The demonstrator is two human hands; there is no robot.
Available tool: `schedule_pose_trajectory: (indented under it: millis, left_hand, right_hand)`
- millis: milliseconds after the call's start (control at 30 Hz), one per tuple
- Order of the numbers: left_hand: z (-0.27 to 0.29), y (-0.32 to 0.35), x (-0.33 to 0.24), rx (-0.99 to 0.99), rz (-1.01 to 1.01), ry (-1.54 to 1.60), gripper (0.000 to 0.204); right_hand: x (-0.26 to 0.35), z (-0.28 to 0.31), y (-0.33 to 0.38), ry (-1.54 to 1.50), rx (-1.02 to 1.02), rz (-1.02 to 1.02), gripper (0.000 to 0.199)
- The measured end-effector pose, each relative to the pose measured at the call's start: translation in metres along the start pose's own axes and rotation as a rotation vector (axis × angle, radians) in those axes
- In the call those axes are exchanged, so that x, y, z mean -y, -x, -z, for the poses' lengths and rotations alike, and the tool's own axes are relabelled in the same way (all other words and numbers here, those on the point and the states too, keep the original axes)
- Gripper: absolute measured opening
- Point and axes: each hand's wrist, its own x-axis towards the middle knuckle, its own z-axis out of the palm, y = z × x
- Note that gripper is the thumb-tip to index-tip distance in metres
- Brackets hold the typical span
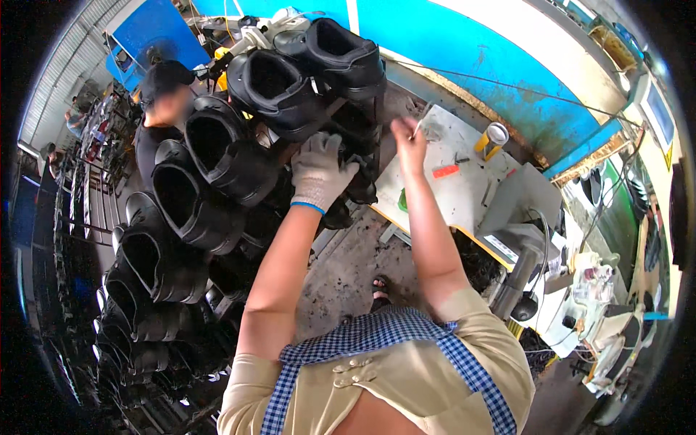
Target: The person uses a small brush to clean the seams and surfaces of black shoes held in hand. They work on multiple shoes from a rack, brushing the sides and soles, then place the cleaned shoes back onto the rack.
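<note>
My left hand (319, 170), in a pale knit glove with a blue cuff edge, is against the stacked black shoes. Its thumb stands apart from the bent fingers, just below the heel of a black shoe (290, 109); the fingertips are partly lost against the dark shoes. To the right, my bare right hand (408, 138) is raised over the edge of a white worktable (435, 196). Thumb and fingers pinch a thin pale stick (416, 130), too small to make out in detail. More black shoes (225, 156) crowd the rack on my left.
On the worktable lie a red-orange block (445, 172), a green item (402, 199) and a yellow-and-white cup (494, 138). A grey machine (518, 203) stands at its right end. Another person in a dark cap (165, 83) is beyond the shoes. A blue wall panel (464, 58) runs behind.
</note>
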Motion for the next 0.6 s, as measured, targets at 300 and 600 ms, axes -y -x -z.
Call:
schedule_pose_trajectory:
  millis: [300,600]
  left_hand:
    - [-0.019,-0.073,-0.029,0.229,-0.241,-0.039,0.036]
    - [0.059,0.037,-0.101,0.385,-0.171,1.936,0.052]
  right_hand:
    - [0.011,0.005,0.085,-0.258,0.215,-0.446,0.073]
    - [0.163,0.092,0.127,-0.339,0.001,0.109,0.038]
